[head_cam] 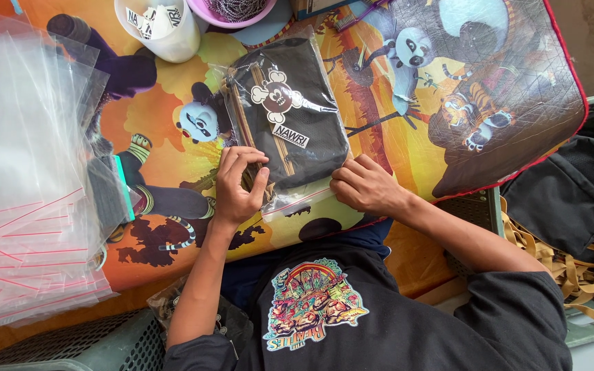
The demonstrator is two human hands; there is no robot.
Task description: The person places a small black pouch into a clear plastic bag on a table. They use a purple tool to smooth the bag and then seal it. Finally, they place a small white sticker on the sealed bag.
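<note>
A black pouch with a cartoon charm and a small tag (290,110) lies inside a clear zip bag (304,199) on a colourful cartoon-printed cover (407,137). My left hand (237,184) grips the bag's lower left edge, fingers curled over the pouch's tan strap. My right hand (362,185) presses on the bag's lower right corner near its red seal line. Both arms reach in from the bottom, over my dark printed shirt.
A thick stack of clear zip bags (22,172) lies at the left. A white cup (156,24) and a pink bowl of beads (238,10) stand at the top. Black bags with tan straps (572,206) pile up at the right. A green crate (84,343) is at bottom left.
</note>
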